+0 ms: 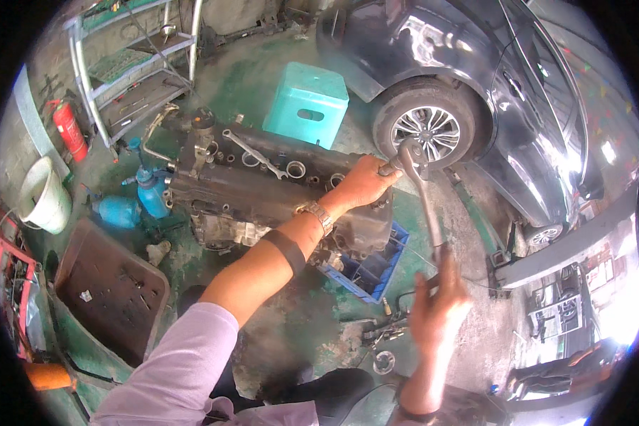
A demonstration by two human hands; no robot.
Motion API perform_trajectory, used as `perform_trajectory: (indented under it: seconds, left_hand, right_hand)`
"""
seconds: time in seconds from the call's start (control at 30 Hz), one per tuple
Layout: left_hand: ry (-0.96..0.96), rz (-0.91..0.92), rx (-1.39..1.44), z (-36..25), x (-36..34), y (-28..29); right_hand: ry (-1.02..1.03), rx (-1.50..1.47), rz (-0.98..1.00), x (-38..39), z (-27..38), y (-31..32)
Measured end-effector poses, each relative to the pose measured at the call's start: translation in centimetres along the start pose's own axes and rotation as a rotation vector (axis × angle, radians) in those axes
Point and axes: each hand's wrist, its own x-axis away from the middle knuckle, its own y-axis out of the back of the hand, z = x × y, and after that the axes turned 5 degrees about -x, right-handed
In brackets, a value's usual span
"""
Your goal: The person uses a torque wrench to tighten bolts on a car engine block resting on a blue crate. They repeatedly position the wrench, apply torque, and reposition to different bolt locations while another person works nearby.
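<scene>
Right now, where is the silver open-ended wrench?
In the head view, the silver wrench lies slantwise on top of the engine, left of centre, between the turquoise stool and the person's left forearm.

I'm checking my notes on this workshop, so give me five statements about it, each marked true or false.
1. The right hand grips a long-handled tool. True.
2. A watch is on the left wrist. True.
3. The spanner lies on the floor. False: the spanner lies on the engine.
4. The plastic stool is red. False: the plastic stool is turquoise.
5. The left hand is at the tool's head end. True.
</scene>
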Motion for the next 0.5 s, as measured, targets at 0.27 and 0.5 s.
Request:
perform_trajectory:
  seconds: [0.27, 0.5]
  left_hand:
    - [0.229, 0.176, -0.34, -2.1, 0.5, 1.6]
    - [0.157, 0.184, -0.323, -0.8, 0.1, 1.3]
  right_hand:
    - [0.156, -0.021, 0.139, 2.3, 5.2, -0.6]
    - [0.159, 0.148, -0.072, -3.4, -4.3, 1.6]
